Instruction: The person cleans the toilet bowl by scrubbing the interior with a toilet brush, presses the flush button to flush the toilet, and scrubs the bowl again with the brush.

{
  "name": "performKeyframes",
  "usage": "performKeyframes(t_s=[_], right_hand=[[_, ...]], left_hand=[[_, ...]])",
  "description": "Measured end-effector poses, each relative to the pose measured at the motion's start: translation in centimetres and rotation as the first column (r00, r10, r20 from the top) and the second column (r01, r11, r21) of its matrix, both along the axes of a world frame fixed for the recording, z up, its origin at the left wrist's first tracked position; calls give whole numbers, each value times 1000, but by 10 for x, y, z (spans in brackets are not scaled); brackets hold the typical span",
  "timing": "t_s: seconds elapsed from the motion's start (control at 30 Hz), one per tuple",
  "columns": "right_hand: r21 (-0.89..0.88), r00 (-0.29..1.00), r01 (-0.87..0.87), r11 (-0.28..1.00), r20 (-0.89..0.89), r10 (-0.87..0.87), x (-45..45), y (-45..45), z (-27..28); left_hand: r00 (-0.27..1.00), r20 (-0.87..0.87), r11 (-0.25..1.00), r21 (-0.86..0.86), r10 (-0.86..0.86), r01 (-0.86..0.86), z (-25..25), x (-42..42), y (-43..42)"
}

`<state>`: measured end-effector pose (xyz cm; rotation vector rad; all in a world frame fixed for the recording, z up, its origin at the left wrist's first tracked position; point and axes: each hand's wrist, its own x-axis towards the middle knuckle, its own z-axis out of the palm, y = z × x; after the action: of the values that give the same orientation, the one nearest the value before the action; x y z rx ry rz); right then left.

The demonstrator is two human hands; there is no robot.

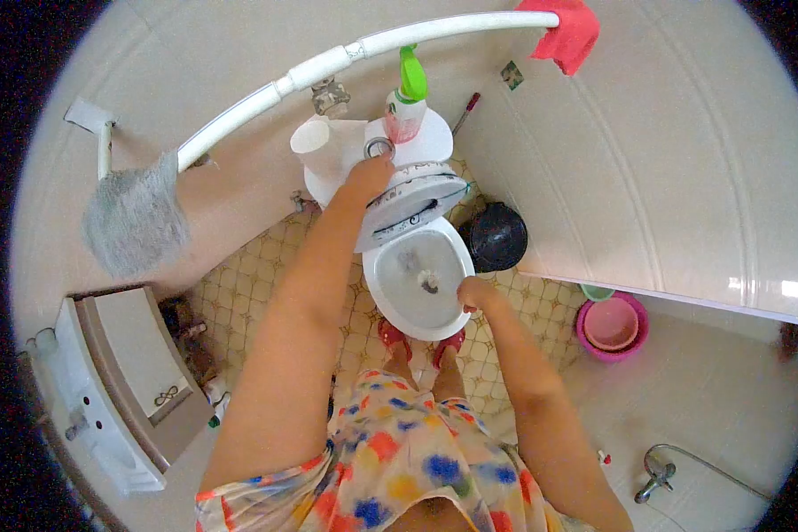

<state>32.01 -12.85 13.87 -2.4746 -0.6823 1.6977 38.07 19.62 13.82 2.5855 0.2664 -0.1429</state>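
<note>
My left hand [374,171] reaches over the cistern [432,139] of a white toilet, its fingertips at the round flush button [379,148]. Its fingers are curled, with nothing held in them. By the right edge of the toilet bowl [383,293], my right hand [477,294] is closed; whatever its fingers hold, if anything, is hidden. Something whitish with a dark spot shows at the bottom of the bowl, too small to make out. The patterned toilet lid [414,191] is raised. On the cistern stand a spray bottle [405,111] with a green head and a white paper roll [315,142].
A black bin [495,238] stands right of the toilet. Overhead curves a white rail [319,66] with a grey cloth [135,217] and a red cloth [569,37]. Pink basins [612,324] are at right. A sink cabinet [120,381] stands at left.
</note>
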Motion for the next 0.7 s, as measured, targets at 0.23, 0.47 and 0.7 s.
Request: performKeyframes(t_s=[0.23, 0.47, 0.7], right_hand=[[-33, 995, 87, 996, 61, -85, -7, -14, 3], [-33, 932, 362, 931, 24, -362, -20, -30, 21], [90, 991, -42, 995, 127, 30, -21, -98, -101]], left_hand=[[985, 159, 996, 45, 70, -78, 12, -18, 3], [852, 290, 835, -484, 435, -262, 79, -66, -27], [816, 178, 641, -716, 551, -276, 97, -146, -103]])
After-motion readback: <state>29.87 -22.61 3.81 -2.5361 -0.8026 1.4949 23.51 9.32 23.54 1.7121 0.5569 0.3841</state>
